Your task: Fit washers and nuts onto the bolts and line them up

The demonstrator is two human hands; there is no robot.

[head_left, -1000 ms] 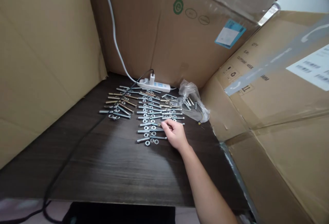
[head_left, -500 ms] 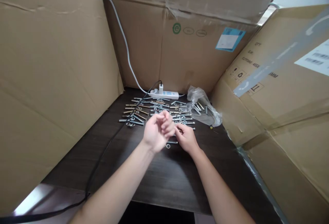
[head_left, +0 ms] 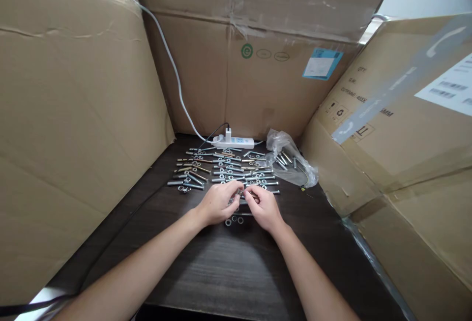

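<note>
Bolt (head_left: 241, 193) slim, silvery, mostly hidden

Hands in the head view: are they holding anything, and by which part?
The left hand and right hand pinch one small metal fastener between their fingers, one from each side; which part is too small to tell.
</note>
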